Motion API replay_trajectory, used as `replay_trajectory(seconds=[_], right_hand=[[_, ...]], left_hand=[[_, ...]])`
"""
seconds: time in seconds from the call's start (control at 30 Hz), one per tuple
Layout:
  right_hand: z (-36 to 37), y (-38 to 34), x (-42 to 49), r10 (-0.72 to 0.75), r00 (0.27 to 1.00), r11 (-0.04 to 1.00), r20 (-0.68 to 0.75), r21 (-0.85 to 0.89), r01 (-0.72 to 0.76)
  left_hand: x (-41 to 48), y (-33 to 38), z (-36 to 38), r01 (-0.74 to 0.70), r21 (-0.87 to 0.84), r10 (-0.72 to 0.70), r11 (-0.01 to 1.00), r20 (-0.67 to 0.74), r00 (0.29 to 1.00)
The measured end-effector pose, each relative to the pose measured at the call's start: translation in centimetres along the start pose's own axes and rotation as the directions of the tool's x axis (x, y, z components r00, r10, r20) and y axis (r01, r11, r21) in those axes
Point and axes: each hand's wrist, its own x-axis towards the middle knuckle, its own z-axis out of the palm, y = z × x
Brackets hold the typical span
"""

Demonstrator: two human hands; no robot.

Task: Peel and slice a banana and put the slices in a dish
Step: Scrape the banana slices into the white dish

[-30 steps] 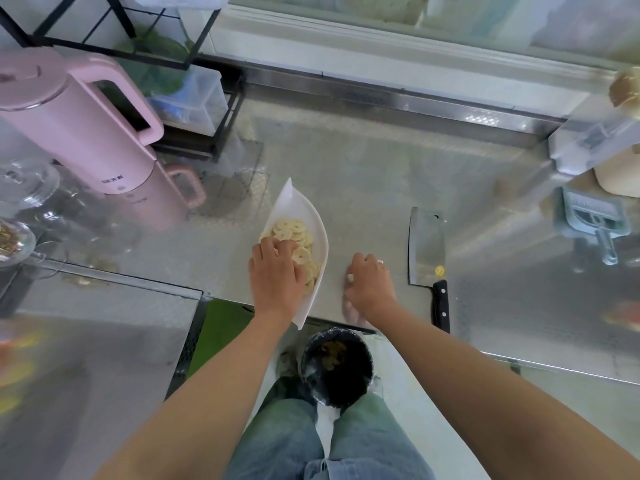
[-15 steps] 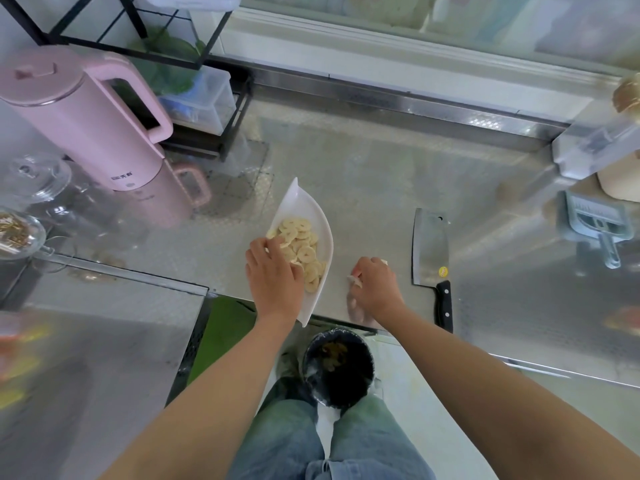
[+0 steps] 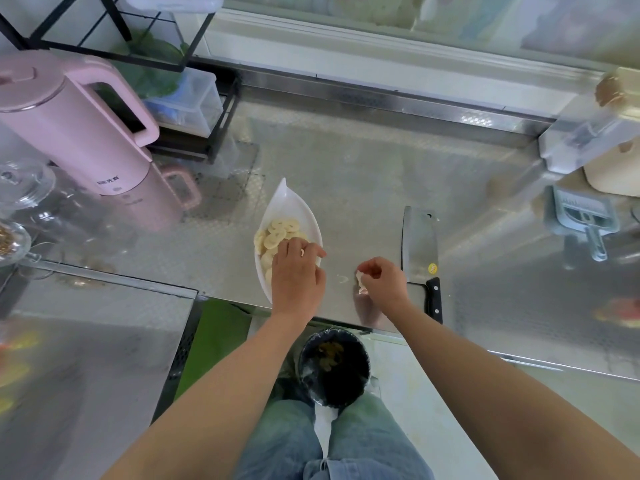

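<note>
A white leaf-shaped dish (image 3: 292, 206) sits on the steel counter (image 3: 363, 174) near its front edge, holding several banana slices (image 3: 277, 233). My left hand (image 3: 298, 275) is over the dish's near half. Its curled fingers are down among the slices, a pale bit shows between them, and the thumb reaches the right rim. Just right of the dish, my right hand (image 3: 381, 282) pinches a small pale banana piece (image 3: 360, 284) at the counter surface. A faint smear lies on the counter between the two hands.
A cleaver (image 3: 419, 244) lies flat just right of my right hand, black handle toward me. A pink kettle (image 3: 69, 133) and a black rack (image 3: 204, 109) stand at the left, and a blue scoop (image 3: 581, 216) at the right. A black bin (image 3: 334, 365) sits below the counter edge.
My left hand has slid right across the dish, from its left rim toward the right rim. My right hand has lifted slightly and now pinches the pale piece.
</note>
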Motion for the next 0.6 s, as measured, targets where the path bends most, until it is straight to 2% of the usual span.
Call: replay_trajectory(seconds=[0.07,0.13,0.27,0.37,0.47,0.6], right_hand=[[-0.3,-0.1,0.3,0.124,0.991,0.965,0.049,0.228,-0.132],[-0.5,-0.5,0.4,0.2,0.971,0.881,0.132,0.41,-0.237],[-0.7,-2.5,0.4,0.184,0.96,0.836,0.212,0.48,-0.267],[0.4,-5.0,0.1,0.095,0.962,0.842,0.255,0.494,-0.214],[2.2,-7.1,-0.6,-0.065,0.958,0.871,0.279,0.484,-0.082],[3.9,-7.7,-1.3,-0.263,0.91,0.954,0.319,0.225,0.196]], left_hand=[[0.2,0.0,0.0,0.0,0.007,0.0,1.0,0.005,1.0],[0.4,-0.3,0.0,0.027,0.013,-0.027,1.0,0.008,1.0],[0.7,-1.1,-0.2,0.064,-0.003,-0.064,0.998,0.009,0.998],[0.9,-1.6,-0.6,0.12,-0.031,-0.121,0.992,-0.03,0.992],[0.9,-2.4,-1.1,0.143,-0.012,-0.144,0.99,-0.059,0.988],[0.6,-3.4,-1.5,0.182,0.017,-0.181,0.983,-0.071,0.981]])
